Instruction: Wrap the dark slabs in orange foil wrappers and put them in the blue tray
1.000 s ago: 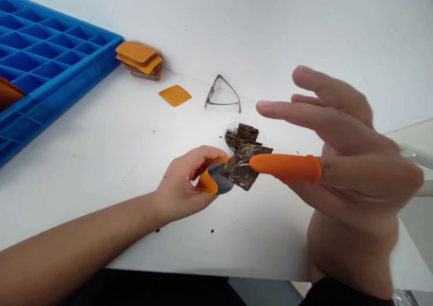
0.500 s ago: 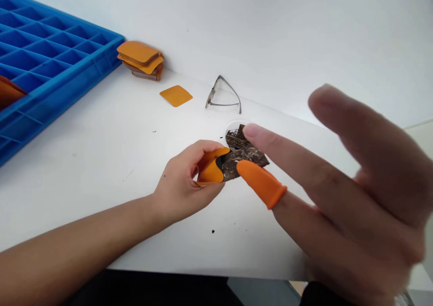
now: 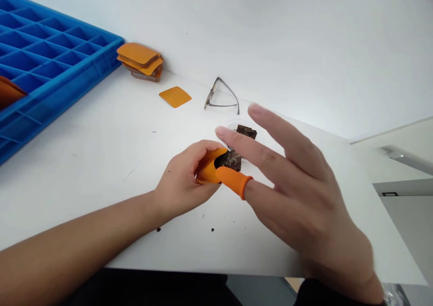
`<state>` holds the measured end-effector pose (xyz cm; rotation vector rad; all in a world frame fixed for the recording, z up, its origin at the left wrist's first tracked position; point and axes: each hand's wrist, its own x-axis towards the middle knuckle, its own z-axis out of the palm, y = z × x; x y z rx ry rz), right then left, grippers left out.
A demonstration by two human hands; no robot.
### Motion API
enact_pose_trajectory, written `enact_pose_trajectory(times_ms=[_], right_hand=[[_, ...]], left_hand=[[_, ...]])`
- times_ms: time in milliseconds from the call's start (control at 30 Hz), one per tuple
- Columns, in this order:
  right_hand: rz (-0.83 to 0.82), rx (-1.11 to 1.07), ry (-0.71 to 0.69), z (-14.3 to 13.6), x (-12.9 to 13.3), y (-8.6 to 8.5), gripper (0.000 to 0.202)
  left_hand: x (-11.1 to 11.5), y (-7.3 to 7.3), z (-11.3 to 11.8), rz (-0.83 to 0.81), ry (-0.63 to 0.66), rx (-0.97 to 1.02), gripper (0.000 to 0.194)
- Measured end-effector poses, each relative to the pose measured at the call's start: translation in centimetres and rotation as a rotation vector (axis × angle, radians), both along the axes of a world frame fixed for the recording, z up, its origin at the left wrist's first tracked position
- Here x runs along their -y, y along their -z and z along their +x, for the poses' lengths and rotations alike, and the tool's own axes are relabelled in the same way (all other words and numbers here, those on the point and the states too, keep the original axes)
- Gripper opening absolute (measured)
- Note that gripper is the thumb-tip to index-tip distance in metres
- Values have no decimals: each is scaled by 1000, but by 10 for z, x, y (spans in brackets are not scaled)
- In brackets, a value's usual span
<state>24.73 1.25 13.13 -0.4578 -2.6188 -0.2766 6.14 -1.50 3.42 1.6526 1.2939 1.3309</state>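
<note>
My left hand [image 3: 186, 180] is wrapped round an orange pouch [image 3: 208, 171], whose open mouth faces right. A dark brown pressed piece [image 3: 232, 160] is partly inside the pouch and sticks out on the right. My right hand [image 3: 291, 180] has an orange finger cover [image 3: 233, 182] on one finger, which touches the piece at the pouch mouth. Its other visible fingers stretch out above, spread apart. Behind them, more brown pieces [image 3: 246, 131] lie on a round, pale dish, partly hidden by my right hand.
A blue divided tray [image 3: 67, 85] fills the left side. Beside it stand stacked orange pouches [image 3: 140, 56]. A flat orange piece [image 3: 175, 97] and glasses [image 3: 221, 96] lie near the wall. Dark crumbs dot the white table [image 3: 111, 162].
My right hand has moved left and away from the camera, towards the pouch. The brown piece has gone deeper into the pouch, and less of it shows. My left hand has barely moved.
</note>
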Motion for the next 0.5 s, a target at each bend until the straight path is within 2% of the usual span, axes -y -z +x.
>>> enact_pose_trajectory(times_ms=[67, 133, 267, 400, 500], right_hand=[[-103, 7, -27, 5, -5, 0, 15], [-167, -19, -31, 9, -9, -2, 24], [-179, -58, -44, 15, -18, -6, 27], [-192, -90, -51, 15, -21, -8, 29], [-225, -95, -56, 14, -21, -8, 31]], left_hand=[[0, 0, 0, 19, 12, 24, 35], [0, 1, 1, 55, 24, 47, 35], [-1, 2, 1, 84, 57, 95, 36], [0, 3, 0, 64, 37, 121, 41], [1, 4, 0, 66, 37, 108, 37]])
